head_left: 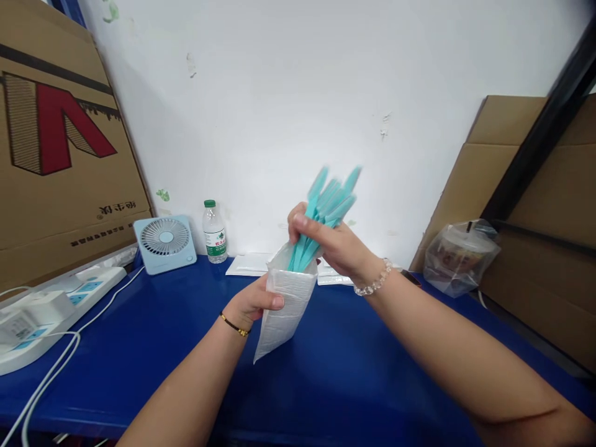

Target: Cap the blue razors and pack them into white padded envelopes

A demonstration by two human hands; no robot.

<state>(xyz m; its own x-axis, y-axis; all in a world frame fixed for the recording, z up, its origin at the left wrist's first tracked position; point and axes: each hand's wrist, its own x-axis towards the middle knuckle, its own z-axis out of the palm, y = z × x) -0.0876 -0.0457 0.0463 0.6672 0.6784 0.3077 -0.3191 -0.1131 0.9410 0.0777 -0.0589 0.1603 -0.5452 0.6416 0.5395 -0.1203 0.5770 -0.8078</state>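
Note:
Near the middle of the view, my left hand (261, 299) grips a white padded pouch (287, 308) by its side, thumb on the front face. The pouch stands tilted with its mouth open at the top. Above it, my right hand (321, 234) is closed around a bundle of turquoise plastic cutlery-like pieces (333, 198). Their lower ends are inside the pouch's mouth, and their wider ends fan out above my fingers, slightly blurred. The fingers behind the pouch are mostly hidden.
On the blue table (186, 335) stand a light blue fan (166, 242), a bottle (215, 234) and a power strip (60, 313) at left. White packets (249, 265) lie by the wall. A bagged cup (460, 254) is at right, near cardboard (493, 143).

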